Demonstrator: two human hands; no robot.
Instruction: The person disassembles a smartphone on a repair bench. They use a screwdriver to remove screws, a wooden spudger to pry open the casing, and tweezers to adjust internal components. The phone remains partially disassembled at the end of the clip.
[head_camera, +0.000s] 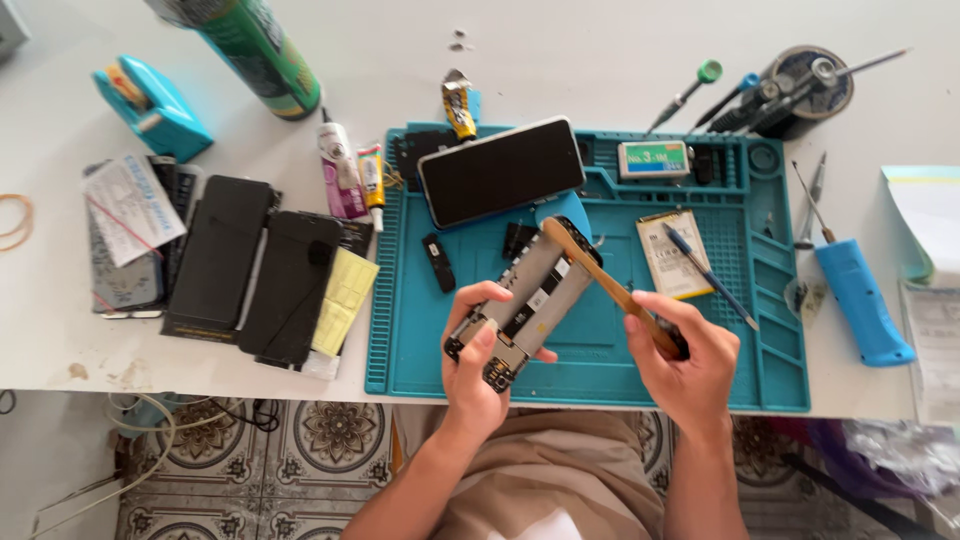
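- White desk fills most of our view, with patterned floor tiles along the bottom edge.
- At centre lies a teal work mat with ribbed borders and small compartments along its top and right sides.
- Our left hand grips an opened phone frame just above the mat, tilted, with its bare inner side facing up.
- Our right hand is closed round the handle of a wooden-handled brush, whose far end rests against the upper end of the frame.
- Above the frame, a black phone leans at a slant across the mat's top edge.
- In a top compartment sits a small rectangular box with a blue and green label.
- Right of the frame, on the mat, a flat pale battery with a yellow-edged label lies under a blue-handled tool.
- At the upper left of the mat, two small glue tubes with pink and yellow labels lie side by side, and a crumpled yellow tube sits near them.
- At the top left stand a green cylindrical can and a turquoise tape dispenser.
- Left of the mat, dark phone screens lie in a row, one partly covering a yellow sheet, another under a white paper label.
- At the right edge rests a blue handheld tool beside some papers.
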